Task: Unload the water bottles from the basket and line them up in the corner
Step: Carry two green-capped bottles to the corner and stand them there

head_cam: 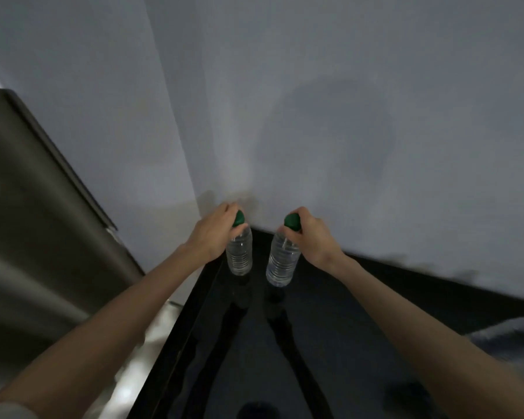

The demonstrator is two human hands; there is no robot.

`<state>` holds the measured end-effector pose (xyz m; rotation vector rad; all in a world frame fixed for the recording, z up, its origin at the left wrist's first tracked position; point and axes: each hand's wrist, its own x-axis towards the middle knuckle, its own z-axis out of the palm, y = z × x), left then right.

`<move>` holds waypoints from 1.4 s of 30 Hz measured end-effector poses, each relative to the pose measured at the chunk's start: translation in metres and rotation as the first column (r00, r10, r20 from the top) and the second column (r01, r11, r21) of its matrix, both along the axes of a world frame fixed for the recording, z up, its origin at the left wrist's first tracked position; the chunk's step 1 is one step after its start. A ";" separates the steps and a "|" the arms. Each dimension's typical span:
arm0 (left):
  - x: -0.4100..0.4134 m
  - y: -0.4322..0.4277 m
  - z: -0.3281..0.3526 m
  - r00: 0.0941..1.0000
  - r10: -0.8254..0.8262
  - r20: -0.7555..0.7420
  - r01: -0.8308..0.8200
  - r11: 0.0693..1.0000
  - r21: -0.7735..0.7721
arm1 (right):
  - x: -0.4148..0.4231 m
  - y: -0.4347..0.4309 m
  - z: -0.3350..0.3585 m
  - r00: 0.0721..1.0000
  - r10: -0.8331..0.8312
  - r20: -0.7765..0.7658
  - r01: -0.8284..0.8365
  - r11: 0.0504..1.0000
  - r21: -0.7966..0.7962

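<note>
Two clear water bottles with green caps stand close together near the far corner of a glossy black countertop [330, 322]. My left hand [211, 234] grips the left bottle [239, 252] around its neck and cap. My right hand [313, 237] grips the right bottle [282, 261] the same way. Both bottles are roughly upright, with their bases at or just above the black surface; I cannot tell whether they touch it. The basket is out of view.
Pale walls [345, 116] meet in a corner just behind the bottles. A tall grey metallic appliance [37, 231] stands to the left of the counter. A grey blurred object [515, 337] lies at the right edge.
</note>
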<state>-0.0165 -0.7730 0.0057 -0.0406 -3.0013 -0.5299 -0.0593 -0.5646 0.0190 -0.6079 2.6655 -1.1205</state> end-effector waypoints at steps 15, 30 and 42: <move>-0.127 -0.048 -0.042 1.000 -0.021 0.014 0.016 0.965 0.261 | -0.105 -0.083 -0.042 0.994 -0.113 -0.002 0.113 0.994 0.003; -0.144 -0.051 -0.056 0.999 0.023 -0.049 -0.004 0.928 0.372 | -0.128 -0.103 -0.068 0.982 -0.172 -0.076 0.162 0.979 -0.126; -0.079 -0.038 -0.017 0.999 -0.009 -0.052 0.019 0.978 0.206 | -0.083 -0.070 -0.017 0.979 -0.156 -0.130 0.170 0.979 0.111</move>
